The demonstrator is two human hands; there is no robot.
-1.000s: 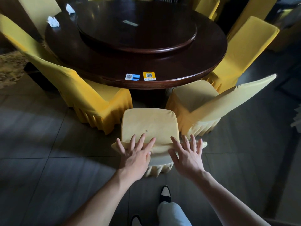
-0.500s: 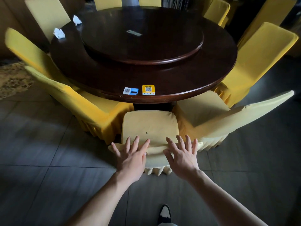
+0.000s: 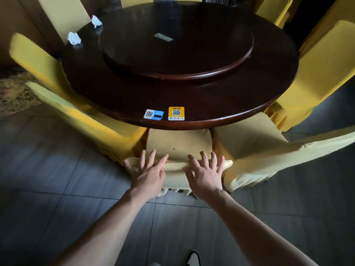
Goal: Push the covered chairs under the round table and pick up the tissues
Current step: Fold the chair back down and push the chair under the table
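Pushing this chair [image 3: 178, 144] in with both hands flat on the top edge of its backrest, fingers spread and straight, nothing gripped. Left hand [image 3: 148, 173] and right hand [image 3: 205, 175] sit side by side on the pale yellow cover, and the front of the seat is right at the rim of the round worktop [image 3: 192, 96], maybe just under it.

My guess on handling: the frame under the cover is stiff enough to shove from the top rail, but the fabric is loose and soft. It's bunching into a fold under my palms, so it could slide over the frame instead of moving the chair. Pressing flat on the rail feels like the right spot, low enough that the chair shouldn't tip. The floor is smooth grey tile, so the legs should slide okay.

The worktop is dark glossy wood with a raised turntable [image 3: 176, 45] in the middle and two QR stickers [image 3: 165, 114] near my edge. Two crumpled white tissues [image 3: 74, 38] sit on the far left side, well apart from me. They look feather-light and squashy, an easy pinch. More covered chairs [image 3: 86, 120] ring the worktop, skirts pleated at the bottom.
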